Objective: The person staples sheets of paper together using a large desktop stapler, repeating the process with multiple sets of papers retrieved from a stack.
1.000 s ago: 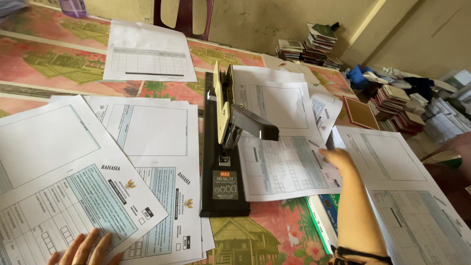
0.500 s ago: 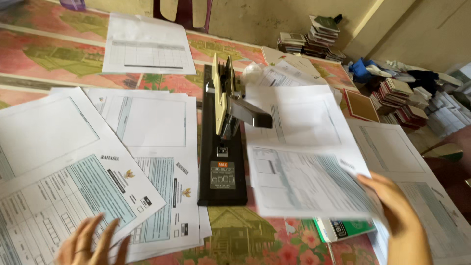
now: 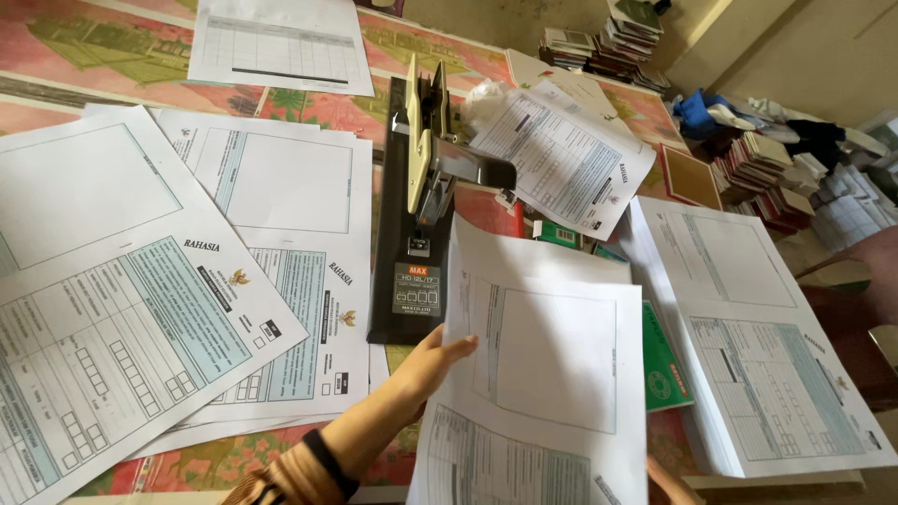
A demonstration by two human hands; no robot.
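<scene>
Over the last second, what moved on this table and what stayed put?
The right hand pulled a form off the stack beside the stapler toward the near edge; the left hand left the left-side papers and took its edge. Stapler and other stacks stayed.

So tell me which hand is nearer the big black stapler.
Left. The left hand grips the left edge of a lifted paper form, just below the stapler base. The right hand is barely visible at the bottom edge, farther away.
</scene>
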